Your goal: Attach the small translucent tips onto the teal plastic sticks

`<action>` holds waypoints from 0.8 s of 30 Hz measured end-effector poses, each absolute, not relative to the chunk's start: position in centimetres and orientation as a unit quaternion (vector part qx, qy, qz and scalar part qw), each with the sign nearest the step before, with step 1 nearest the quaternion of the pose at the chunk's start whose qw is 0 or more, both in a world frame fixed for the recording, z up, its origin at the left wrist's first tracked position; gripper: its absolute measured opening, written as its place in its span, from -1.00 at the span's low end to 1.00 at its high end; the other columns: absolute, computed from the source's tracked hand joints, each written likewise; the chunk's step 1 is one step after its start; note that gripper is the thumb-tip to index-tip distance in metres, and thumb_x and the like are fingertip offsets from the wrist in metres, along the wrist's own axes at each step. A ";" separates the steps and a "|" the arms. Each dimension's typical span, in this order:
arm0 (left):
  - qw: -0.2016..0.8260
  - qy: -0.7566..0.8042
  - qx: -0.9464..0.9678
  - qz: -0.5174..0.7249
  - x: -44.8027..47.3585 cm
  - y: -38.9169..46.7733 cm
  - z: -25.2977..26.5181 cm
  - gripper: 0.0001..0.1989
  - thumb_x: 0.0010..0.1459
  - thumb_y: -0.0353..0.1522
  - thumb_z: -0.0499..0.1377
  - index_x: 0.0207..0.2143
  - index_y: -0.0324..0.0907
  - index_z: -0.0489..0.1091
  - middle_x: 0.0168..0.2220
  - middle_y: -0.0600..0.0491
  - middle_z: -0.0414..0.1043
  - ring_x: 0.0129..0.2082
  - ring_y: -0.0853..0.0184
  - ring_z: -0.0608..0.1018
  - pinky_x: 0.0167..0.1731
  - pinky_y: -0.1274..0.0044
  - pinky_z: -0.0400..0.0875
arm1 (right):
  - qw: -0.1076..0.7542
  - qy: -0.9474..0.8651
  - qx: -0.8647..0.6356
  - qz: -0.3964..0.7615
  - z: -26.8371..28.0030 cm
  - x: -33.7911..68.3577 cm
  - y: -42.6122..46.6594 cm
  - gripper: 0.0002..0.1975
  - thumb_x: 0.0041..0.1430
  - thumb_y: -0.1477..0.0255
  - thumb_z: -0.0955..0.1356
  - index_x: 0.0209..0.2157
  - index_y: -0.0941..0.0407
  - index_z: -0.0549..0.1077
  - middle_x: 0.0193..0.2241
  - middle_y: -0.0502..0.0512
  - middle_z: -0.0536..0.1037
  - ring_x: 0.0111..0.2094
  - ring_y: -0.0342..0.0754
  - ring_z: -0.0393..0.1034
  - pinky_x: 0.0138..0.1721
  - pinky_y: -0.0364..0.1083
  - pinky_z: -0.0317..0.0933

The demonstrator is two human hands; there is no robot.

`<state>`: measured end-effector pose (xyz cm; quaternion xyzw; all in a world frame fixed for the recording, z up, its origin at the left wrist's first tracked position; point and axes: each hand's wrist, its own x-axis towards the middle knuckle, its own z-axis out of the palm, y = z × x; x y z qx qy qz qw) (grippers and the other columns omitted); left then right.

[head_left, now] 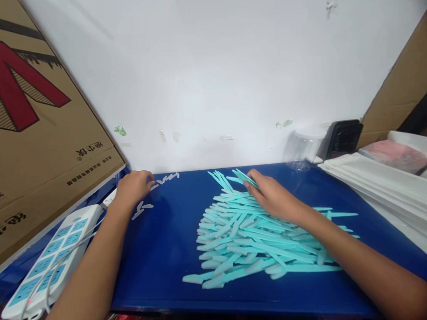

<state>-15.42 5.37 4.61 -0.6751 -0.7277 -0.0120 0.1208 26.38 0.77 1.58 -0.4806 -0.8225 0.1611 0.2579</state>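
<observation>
A large heap of turquoise eyebrow razors (252, 240) with pale blade ends lies on the blue table, most of the blade ends turned to the left. At the far side of the heap, my right hand (270, 194) is closed around a few of these razors, their tips sticking out leftward past the fingers. My left hand (135, 187) is at the table's back left with its fingers pinched together; whatever lies between them is too small to make out. Beside those fingertips are several small whitish translucent pieces (169, 177), and a few similar pieces (141, 209) lie closer to me.
A white power strip (52, 261) with cables runs along the left edge, next to a large cardboard box (49, 140). At the back right stand a clear lidded jar (303, 149) and a black container (343, 139). Stacked white sheets (384, 180) line the right side.
</observation>
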 end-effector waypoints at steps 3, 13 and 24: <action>0.018 -0.742 -0.670 0.011 -17.3 5.5 4.8 -0.73 0.02 -0.19 0.28 -0.25 -0.13 0.56 -0.26 -0.12 0.60 -0.28 0.03 0.58 -0.34 0.41 0.35 | 0.281 -0.822 -0.467 0.166 1.8 26.3 0.9 -0.77 0.48 0.26 0.15 -0.26 0.05 0.25 -0.39 0.14 0.53 -0.42 0.04 0.41 -0.45 -0.07 0.08; -0.200 -0.711 -0.672 0.047 -19.4 5.4 5.0 -0.51 -0.39 -0.10 0.43 -0.33 -0.11 0.58 -0.31 -0.01 0.61 -0.36 0.12 0.60 -0.46 0.49 0.37 | 0.274 -0.829 -0.464 0.151 1.8 26.3 1.1 -0.73 0.49 0.22 0.15 -0.22 0.06 0.33 -0.47 0.07 0.53 -0.51 0.01 0.39 -0.46 -0.10 0.01; -0.198 -0.598 -0.769 -0.103 -15.1 6.2 3.2 -0.56 -0.08 0.03 0.34 -0.41 -0.16 0.46 -0.43 0.02 0.53 -0.40 0.23 0.52 -0.38 0.48 0.37 | 0.289 -0.823 -0.454 0.182 1.6 26.3 1.2 -0.68 0.48 0.16 0.15 -0.26 0.06 0.31 -0.46 0.07 0.53 -0.53 -0.03 0.36 -0.48 -0.10 0.02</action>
